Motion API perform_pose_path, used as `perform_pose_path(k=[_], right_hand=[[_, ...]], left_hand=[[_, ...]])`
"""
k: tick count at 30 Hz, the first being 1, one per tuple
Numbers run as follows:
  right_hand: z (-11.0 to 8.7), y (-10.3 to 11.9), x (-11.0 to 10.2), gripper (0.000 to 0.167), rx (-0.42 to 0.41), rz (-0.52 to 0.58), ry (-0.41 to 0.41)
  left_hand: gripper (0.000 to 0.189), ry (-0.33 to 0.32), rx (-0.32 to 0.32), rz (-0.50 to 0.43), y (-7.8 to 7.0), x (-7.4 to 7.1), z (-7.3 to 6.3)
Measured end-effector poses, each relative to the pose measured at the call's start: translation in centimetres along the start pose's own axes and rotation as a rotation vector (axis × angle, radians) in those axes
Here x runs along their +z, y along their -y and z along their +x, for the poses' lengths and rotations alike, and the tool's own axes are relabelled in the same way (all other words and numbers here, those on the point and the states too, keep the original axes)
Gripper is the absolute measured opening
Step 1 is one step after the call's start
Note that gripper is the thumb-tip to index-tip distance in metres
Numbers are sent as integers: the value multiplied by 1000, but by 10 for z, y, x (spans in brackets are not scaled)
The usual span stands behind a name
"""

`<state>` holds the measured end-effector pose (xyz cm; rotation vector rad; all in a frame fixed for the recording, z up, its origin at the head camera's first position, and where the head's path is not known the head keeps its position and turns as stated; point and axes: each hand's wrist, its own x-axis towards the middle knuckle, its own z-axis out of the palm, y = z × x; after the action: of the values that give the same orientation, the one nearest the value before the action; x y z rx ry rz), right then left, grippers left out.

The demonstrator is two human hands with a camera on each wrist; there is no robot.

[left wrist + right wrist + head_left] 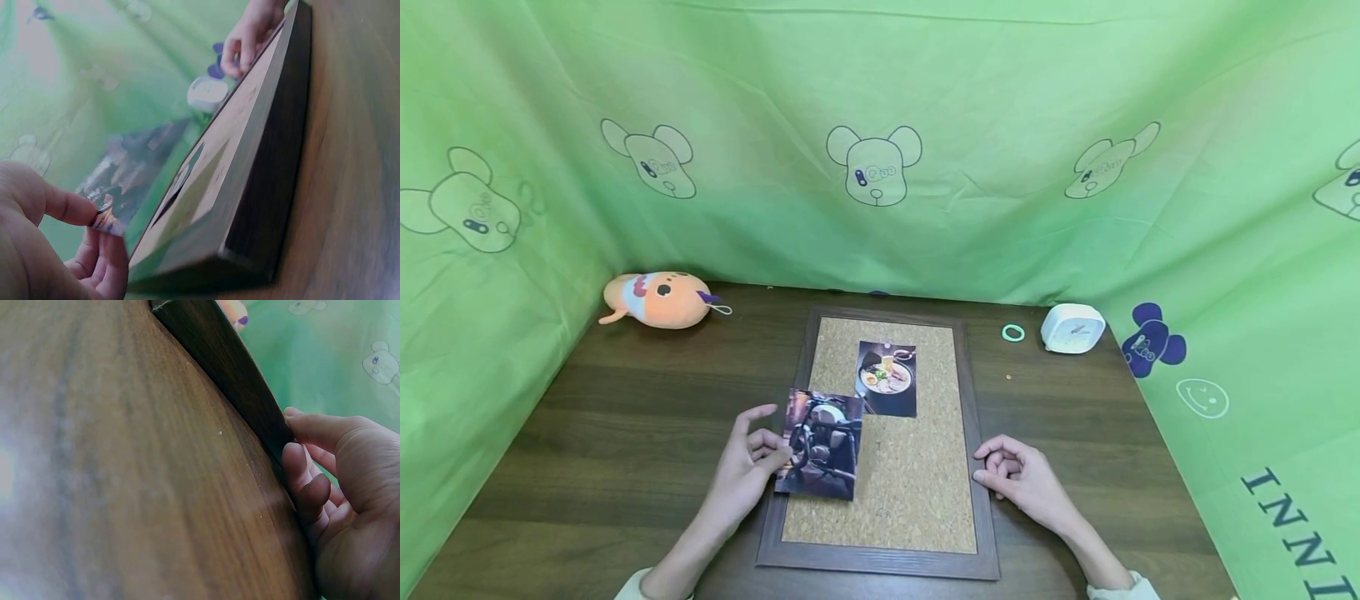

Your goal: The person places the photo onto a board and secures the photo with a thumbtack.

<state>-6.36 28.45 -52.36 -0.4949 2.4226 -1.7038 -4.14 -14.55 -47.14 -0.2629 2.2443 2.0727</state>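
Green cloth [760, 225] with printed bear heads walls in the left, far and right sides. Dark wood-grain surface [587, 442] below it. Cork board [902, 500] in a brown frame lies flat at the middle near part, long side running near to far. Left hand [747, 462] at the board's left side, fingers pinching the left edge of the motorcycle photo between thumb and bent fingers, forefinger raised off it. Right hand [1022, 479] at the frame's right side, fingers loosely curled, thumb and forefinger tips narrow and right at the frame edge; how firmly they touch, cannot tell. Orange plush toy [662, 300] lies on its side, far left, against the cloth, loop at its right end. Motorcycle photo [823, 442] is up off the board, over its left part, slightly tilted; in the head view it covers the near left corner of the ramen photo. Ramen photo [887, 379] lies on the cork, far half, about centred left to right. White clock [1072, 328] stands far right, near the cloth. Mint ring [1015, 340] lies just left of the clock. Pale round dot [887, 345] at the ramen photo's far edge. Tiny tan speck [1008, 377] nearer than the ring; too small to identify.
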Motion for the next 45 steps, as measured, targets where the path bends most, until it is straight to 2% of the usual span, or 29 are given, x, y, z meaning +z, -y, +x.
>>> perform_pose_path(k=[8, 16, 20, 24, 29, 33, 36, 40, 42, 45], right_hand=[[0, 2, 0, 21, 8, -4, -12], [0, 3, -1, 21, 0, -16, -6], [0, 3, 0, 22, -3, -18, -9], [0, 3, 0, 21, 7, -14, -6], [0, 2, 0, 22, 33, -18, -9], [0, 0, 0, 22, 52, -31, -14], [0, -1, 0, 22, 54, -37, -15], [0, -2, -1, 22, 47, -42, -15], [0, -3, -1, 21, 42, -43, -15], [-1, -4, -2, 21, 39, -39, -15]], left_hand=[[69, 101, 39, 62, 2, 22, 1], [63, 251, 54, 46, 8, 43, -1], [47, 270, 74, 50, 8, 54, -3], [33, 252, 102, 79, 8, 62, -3], [29, 235, 115, 127, 11, 65, -3], [28, 252, 134, 154, 11, 64, -6], [31, 236, 222, 308, 10, 61, -10], [42, 189, 428, 642, 11, 53, -10], [49, 227, 523, 737, 12, 48, -5], [63, 379, 642, 788, 15, 37, 4]])
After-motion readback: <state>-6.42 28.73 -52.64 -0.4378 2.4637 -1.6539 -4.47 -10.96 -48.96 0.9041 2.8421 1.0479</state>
